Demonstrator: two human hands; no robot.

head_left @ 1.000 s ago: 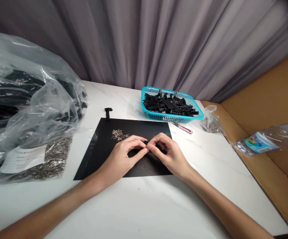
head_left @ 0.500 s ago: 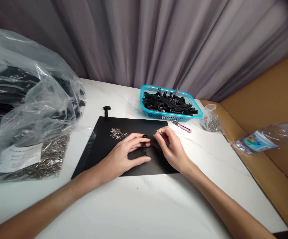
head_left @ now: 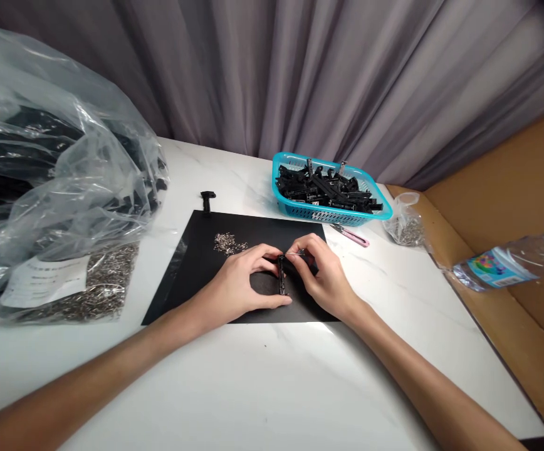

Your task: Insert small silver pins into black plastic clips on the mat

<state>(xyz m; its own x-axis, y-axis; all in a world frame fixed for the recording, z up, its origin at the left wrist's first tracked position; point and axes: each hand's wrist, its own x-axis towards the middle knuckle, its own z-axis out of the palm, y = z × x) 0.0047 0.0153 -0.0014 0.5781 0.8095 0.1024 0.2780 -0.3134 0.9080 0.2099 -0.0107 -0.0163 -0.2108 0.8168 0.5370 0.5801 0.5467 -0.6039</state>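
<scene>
My left hand is closed around a narrow black plastic part, its thumb at the near end and its fingers at the far end. The part stands lengthwise over the black mat. Just right of it, my right hand pinches a thin metal piece close to the part's far end. The fingers hide most of that piece, so its exact kind does not show. Beyond my left hand lies a pile of small metal pieces on the mat.
A blue basket of black parts stands at the back, with pink-handled snips before it. Another black part sits behind the mat. Plastic bags fill the left; a small bag and a bottle are right.
My right hand has brought the thin metal piece up to the black part's far end. My left fingers have shifted and grip the part at both ends. The view has moved slightly.
</scene>
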